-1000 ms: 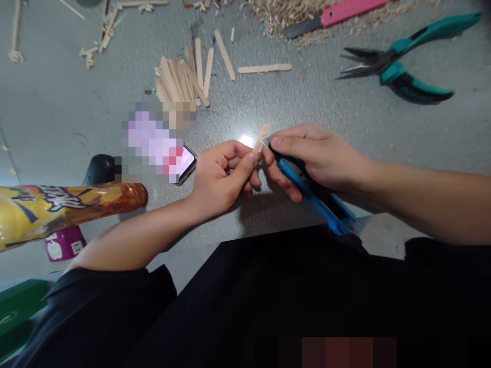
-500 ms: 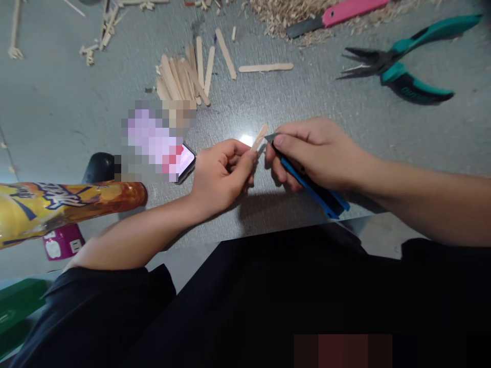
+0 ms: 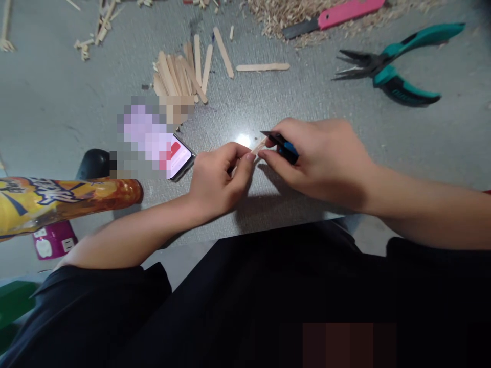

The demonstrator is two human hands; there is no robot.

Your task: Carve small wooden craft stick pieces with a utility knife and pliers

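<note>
Left hand [image 3: 215, 176]: pinching one thin, pale wooden stick [image 3: 258, 147], over the grey table [image 3: 307, 92], towards its near edge. Right hand [image 3: 322, 158]: gripping one blue-and-black utility knife [image 3: 288, 150], dark blade [image 3: 270, 135] beside the stick.

On my head feed, I see the left hand [image 3: 219, 178] pinching a wooden stick [image 3: 258, 147] over the bench [image 3: 307, 94]. The right hand [image 3: 318, 158] grips a blue-and-black cutter [image 3: 288, 150], its dark blade near the stick (I can't tell whether they touch). Beyond lie a bunch of sticks [image 3: 172, 75], open pliers [image 3: 378, 64] and a pink-handled tool [image 3: 349, 14] on wood shavings [image 3: 268, 18]. A phone [image 3: 181, 159] sits just beside the left hand.
</note>
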